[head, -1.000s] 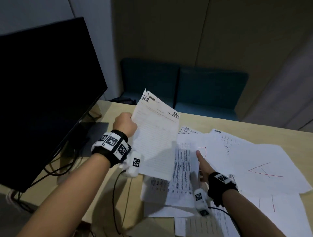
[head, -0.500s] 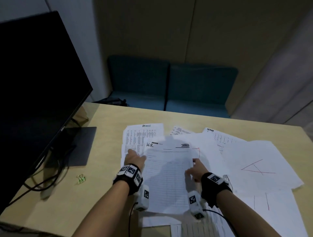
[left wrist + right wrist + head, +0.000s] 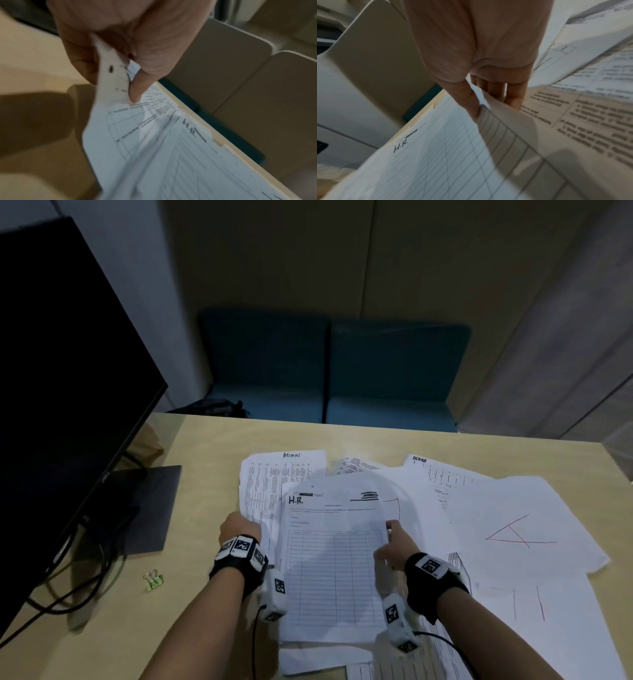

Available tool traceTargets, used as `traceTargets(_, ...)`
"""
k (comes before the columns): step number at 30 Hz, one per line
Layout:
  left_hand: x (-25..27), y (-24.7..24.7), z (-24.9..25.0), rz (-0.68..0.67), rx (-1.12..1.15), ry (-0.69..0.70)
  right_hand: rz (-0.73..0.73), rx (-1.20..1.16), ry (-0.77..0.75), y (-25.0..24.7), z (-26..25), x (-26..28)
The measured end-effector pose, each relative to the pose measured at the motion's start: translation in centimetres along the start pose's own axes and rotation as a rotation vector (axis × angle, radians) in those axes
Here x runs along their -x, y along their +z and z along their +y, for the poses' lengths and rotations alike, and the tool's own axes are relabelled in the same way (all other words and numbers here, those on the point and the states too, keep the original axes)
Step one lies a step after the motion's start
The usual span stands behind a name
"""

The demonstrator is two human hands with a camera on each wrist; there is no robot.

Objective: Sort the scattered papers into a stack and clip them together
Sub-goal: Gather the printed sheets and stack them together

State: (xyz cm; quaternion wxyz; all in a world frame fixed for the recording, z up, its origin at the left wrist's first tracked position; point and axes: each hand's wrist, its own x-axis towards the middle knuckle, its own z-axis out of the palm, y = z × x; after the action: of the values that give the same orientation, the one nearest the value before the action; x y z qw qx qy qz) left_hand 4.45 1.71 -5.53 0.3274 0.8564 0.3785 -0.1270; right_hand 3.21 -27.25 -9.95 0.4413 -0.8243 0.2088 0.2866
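A thin stack of white sheets, its top page (image 3: 334,563) marked "H.R." and printed with a table, lies low over the scattered papers at the desk's middle. My left hand (image 3: 245,525) pinches its left edge; in the left wrist view the thumb (image 3: 135,92) presses on the sheets (image 3: 171,155) with fingers behind. My right hand (image 3: 390,539) grips the right edge, thumb on top and fingers (image 3: 496,92) under the H.R. page (image 3: 419,162). A green binder clip (image 3: 154,578) lies on the desk, left of my left arm.
Loose sheets spread to the right: an "ADMIN" page (image 3: 274,474) behind my left hand, and pages with red pen marks (image 3: 513,535). A black monitor (image 3: 68,405) with its base and cables stands at the left. Two teal chairs (image 3: 329,371) are beyond the desk's far edge.
My left hand brought the H.R. sheets down from upright in the air to flat over the pile. My right hand, flat on the papers before, now grips their right edge.
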Motion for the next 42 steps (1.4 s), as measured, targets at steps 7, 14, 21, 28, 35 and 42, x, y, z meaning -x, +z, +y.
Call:
traceTargets(7,0.9,-6.3,3.9,0.332,-0.074,0.263,0.004,0.005,-0.018,0.0,0.1,0.3)
traceTargets(14,1.1,-11.2,4.3,0.316,0.293,0.302,0.061,-0.037,-0.043,-0.1,-0.4,1.1)
traceTargets(21,3.1,-3.6,-2.0,-0.127,0.268,0.153,-0.037,-0.299,0.054,-0.2,-0.3,1.4)
traceTargets(28,6.9,1.1,-4.0,-0.401,-0.159,0.102,-0.035,-0.166,-0.083,0.3,-0.6,3.5)
traceTargets(35,6.0,-0.4,-3.9,-0.288,0.022,0.105,0.008,-0.14,-0.268,1.0,-2.2,5.1)
traceTargets(42,7.6,-1.8,-2.8,-0.39,0.661,0.187,-0.076,-0.438,-0.404,0.2,-5.7,7.2)
